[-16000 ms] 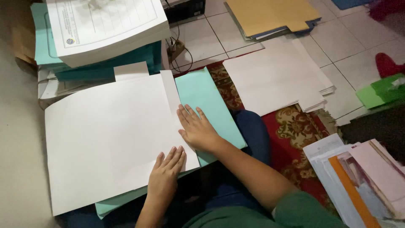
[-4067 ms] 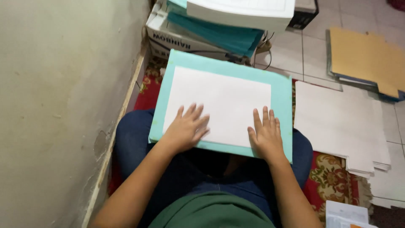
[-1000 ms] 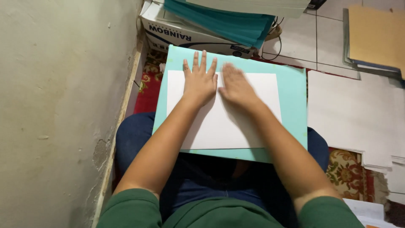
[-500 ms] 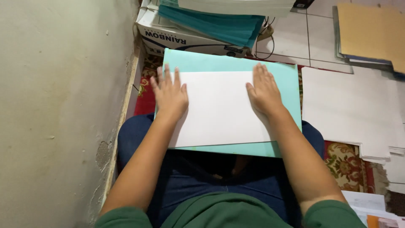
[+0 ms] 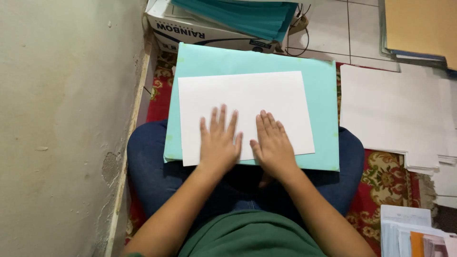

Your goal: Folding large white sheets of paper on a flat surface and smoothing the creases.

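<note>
Hands flat, both of them, pressed side by side on the near edge of a white sheet [image 5: 245, 114]. Left hand [image 5: 219, 143] lies palm down with its fingers spread and straight, gripping nothing, just resting on the paper. Right hand [image 5: 272, 143] sits just beside it, also open and palm down, fingers closer together, thumb nearly meeting the left thumb; it has hold of nothing either.

White sheet lies on top of a larger pale green folder [image 5: 319, 95], which shows as a border along the far, left and right sides. Sheet sits a touch crooked on the folder, and its near edge overhangs the folder's near left corner. Folder rests across the person's lap, on dark blue trousers [image 5: 152, 166].

Beyond the folder, at the far side, stands a white cardboard box [image 5: 190, 28] with a stack of teal papers [image 5: 247, 14] on it. To the right, a spread of white sheets [image 5: 395, 114] lies on the floor, partly over a red patterned rug [image 5: 385, 176]. Far right, a tan folder [image 5: 419, 24] lies on the tiles. Left of everything runs a rough plaster wall [image 5: 62, 119].
</note>
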